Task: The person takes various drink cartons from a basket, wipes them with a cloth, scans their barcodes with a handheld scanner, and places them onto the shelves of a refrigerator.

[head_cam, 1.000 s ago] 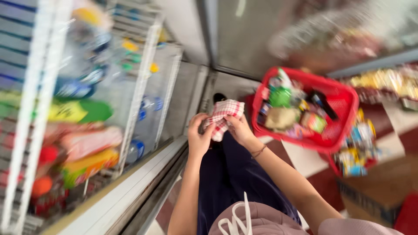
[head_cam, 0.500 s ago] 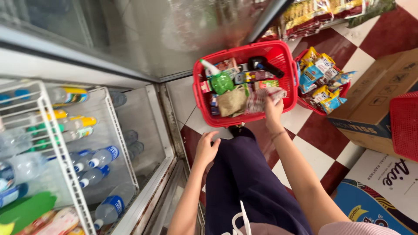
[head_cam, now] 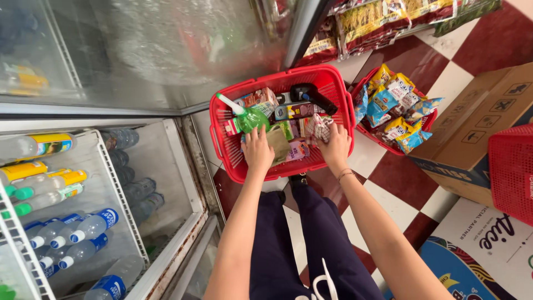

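Both your hands are inside the red basket (head_cam: 333,89), which sits on the tiled floor (head_cam: 388,172) just ahead of your knees.

Your right hand (head_cam: 335,145) is on the checked packet (head_cam: 317,126), a small red-and-white pack lying in the right half of the basket. The packet lies just ahead of your knuckles, toward the far rim, so it is directly in line with your forearm. Its long axis runs roughly away from you, tilted a little to the left. Your fingers curl over its near end and touch it; I cannot tell whether they grip it fully or only press on it.

Your left hand (head_cam: 257,149) lies flat near the basket's near rim, fingers loosely spread and pointing forward. It rests on the goods there, beside a tan pouch (head_cam: 278,143) and just behind the green spray bottle (head_cam: 252,118), whose white nozzle points up-left. It pinches nothing that I can see.

The right hand is clearly the nearer one to the packet; the left is a short way off, with the pouch between them.

Around you: an open cooler with bottles (head_cam: 66,233) on your left, a second basket of snack bags (head_cam: 397,108) just right of the first, and cardboard boxes (head_cam: 472,139) further right.
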